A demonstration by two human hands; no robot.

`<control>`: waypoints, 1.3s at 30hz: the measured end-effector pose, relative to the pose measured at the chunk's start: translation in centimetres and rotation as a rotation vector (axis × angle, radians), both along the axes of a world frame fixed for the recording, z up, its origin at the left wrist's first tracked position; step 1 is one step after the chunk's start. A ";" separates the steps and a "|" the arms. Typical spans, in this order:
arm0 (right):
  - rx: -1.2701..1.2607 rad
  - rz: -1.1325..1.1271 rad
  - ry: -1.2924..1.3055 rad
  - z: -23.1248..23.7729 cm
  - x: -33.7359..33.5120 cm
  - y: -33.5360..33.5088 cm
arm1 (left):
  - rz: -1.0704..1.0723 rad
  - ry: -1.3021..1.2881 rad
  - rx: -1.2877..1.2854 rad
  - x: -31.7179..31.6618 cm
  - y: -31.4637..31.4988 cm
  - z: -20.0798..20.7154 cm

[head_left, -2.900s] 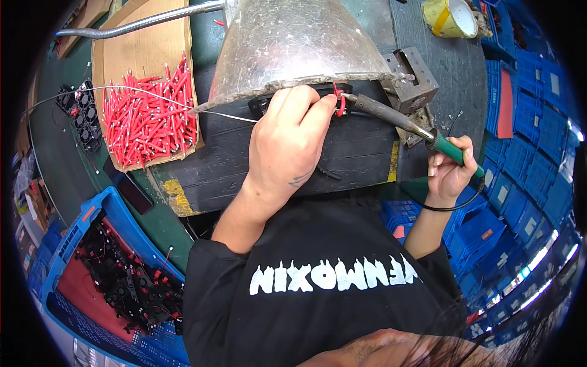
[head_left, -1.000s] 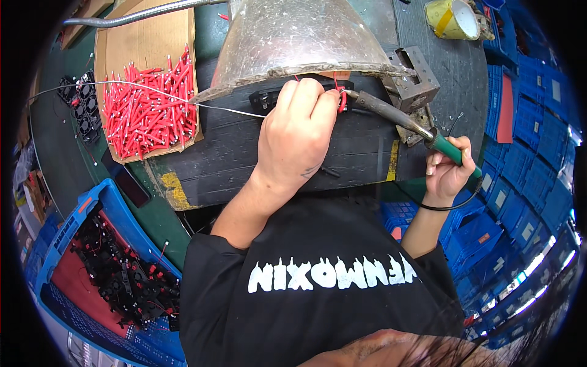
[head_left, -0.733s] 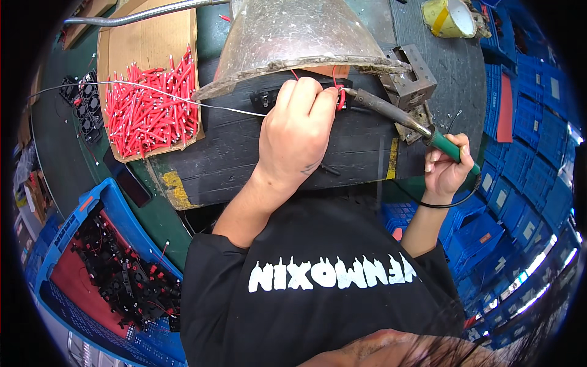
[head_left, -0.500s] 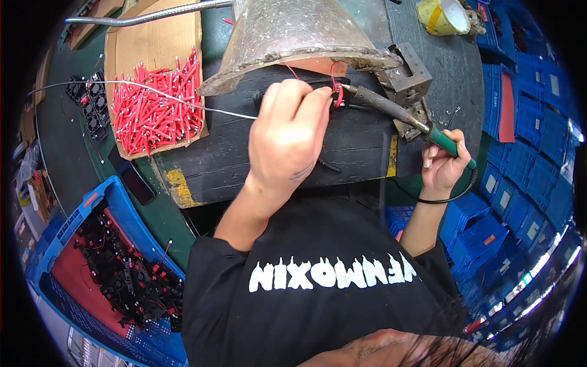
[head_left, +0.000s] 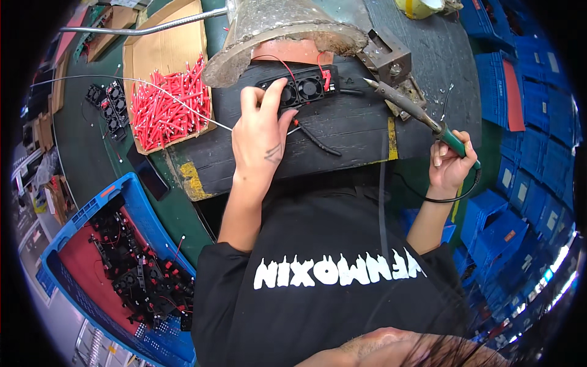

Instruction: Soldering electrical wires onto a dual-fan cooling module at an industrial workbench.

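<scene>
My left hand (head_left: 260, 134) closes its thumb and forefinger on the left end of a black twin-fan unit (head_left: 310, 88) that lies on the dark board. Behind that hand runs a thin silver wire, probably solder (head_left: 177, 98); a short end shows past the thumb. A red sleeve (head_left: 326, 79) and thin red leads sit at the unit's right end. Wrapped round the green handle of a soldering iron (head_left: 406, 105) are the fingers of my right hand (head_left: 451, 162). The iron's tip points left, apart from the fan unit. A black cable (head_left: 318, 139) lies in front of the unit.
A metal hood (head_left: 287, 30) overhangs the board, beside a metal bracket stand (head_left: 388, 61). Left stand a cardboard tray (head_left: 165, 33) of red sleeved pieces, spare fans (head_left: 113, 110), a phone (head_left: 150, 174) and a blue crate (head_left: 58, 260) of fan units. Blue bins (head_left: 538, 122) line the right.
The iron's tip has come away from the red sleeve toward the right. My left hand has shifted left and down from the sleeve to the fan unit's left end, uncovering the fans.
</scene>
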State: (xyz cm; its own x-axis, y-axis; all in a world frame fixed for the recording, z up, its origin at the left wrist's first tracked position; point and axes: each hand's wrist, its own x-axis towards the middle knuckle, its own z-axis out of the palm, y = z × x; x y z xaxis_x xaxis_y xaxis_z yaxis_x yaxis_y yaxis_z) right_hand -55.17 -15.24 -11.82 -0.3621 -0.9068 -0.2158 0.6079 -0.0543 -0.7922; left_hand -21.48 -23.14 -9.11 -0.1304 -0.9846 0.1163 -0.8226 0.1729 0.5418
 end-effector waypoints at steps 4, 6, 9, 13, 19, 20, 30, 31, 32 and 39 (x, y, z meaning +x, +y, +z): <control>0.002 -0.067 0.011 0.4 -0.3 1.9 | -0.030 -0.113 0.023 -0.3 -1.2 0.1; -0.019 -0.087 0.012 0.3 -1.1 3.0 | -0.027 -0.109 0.031 -0.2 -1.7 0.2; -0.030 -0.141 0.024 0.3 -2.1 4.4 | -0.078 -0.021 0.084 0.7 -2.2 0.1; -0.060 -0.189 -0.009 0.2 -3.3 5.8 | -0.097 0.145 0.235 1.8 -2.1 1.6; -0.085 -0.182 0.008 0.3 -3.4 6.2 | -0.223 0.352 0.276 3.1 -0.8 2.8; -0.086 -0.179 0.008 0.4 -3.3 6.2 | -0.239 0.406 0.305 3.2 -0.5 3.0; -0.019 -0.228 0.074 0.8 -2.4 5.8 | -0.319 0.572 0.394 4.8 1.4 4.2; -0.012 -0.238 0.086 0.8 -2.4 5.8 | -0.330 0.603 0.401 4.8 1.5 4.3; -0.012 -0.241 0.086 0.8 -2.4 5.8 | -0.342 0.633 0.409 4.8 1.6 4.3; 0.082 -0.376 0.152 1.4 -1.6 5.7 | -0.313 0.651 0.495 4.7 2.3 5.0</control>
State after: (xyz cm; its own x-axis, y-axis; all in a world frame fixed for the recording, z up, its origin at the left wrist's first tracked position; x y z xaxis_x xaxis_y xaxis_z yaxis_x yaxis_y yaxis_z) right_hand -56.73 -9.51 -10.37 -0.6979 -0.6876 -0.2003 0.4338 -0.1833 -0.8821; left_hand -16.78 -20.82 -4.16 -0.4597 -0.8717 -0.1701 -0.2779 -0.0407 0.9597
